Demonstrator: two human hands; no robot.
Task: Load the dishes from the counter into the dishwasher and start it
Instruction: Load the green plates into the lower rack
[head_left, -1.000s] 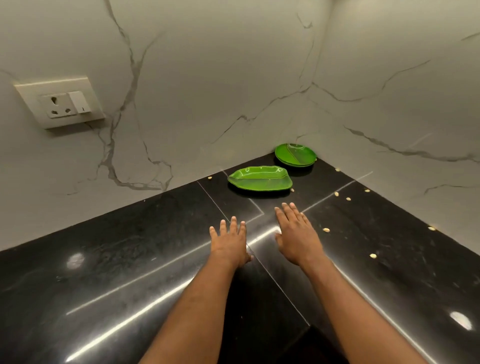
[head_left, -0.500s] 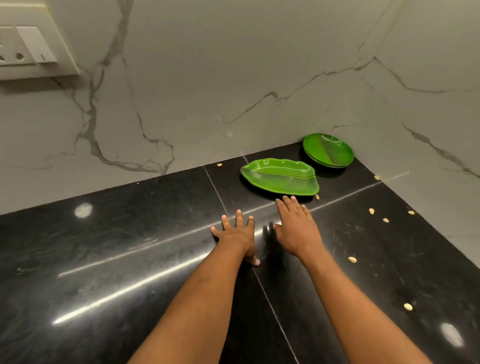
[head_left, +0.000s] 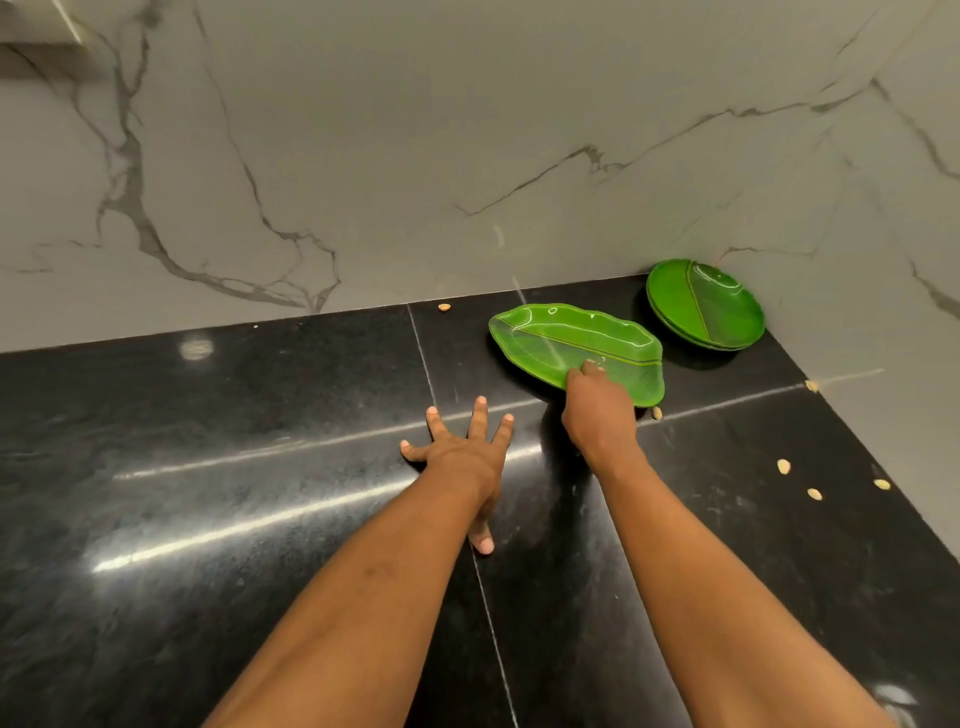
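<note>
Right hand (head_left: 597, 415) gripping near rim of green leaf-shaped plate (head_left: 561, 338); left hand (head_left: 462, 457) pressing, fingers spread, on glossy black stone counter (head_left: 234, 441); round green plates (head_left: 701, 306) sitting stacked in corner.

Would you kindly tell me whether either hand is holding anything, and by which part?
The right hand grips the leaf-shaped green plate by its near rim; the left hand lies spread on the counter, holding nothing.

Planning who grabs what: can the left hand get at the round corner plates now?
Probably not cleanly: the leaf plate and right hand lie between the left hand and the round plates.
</note>
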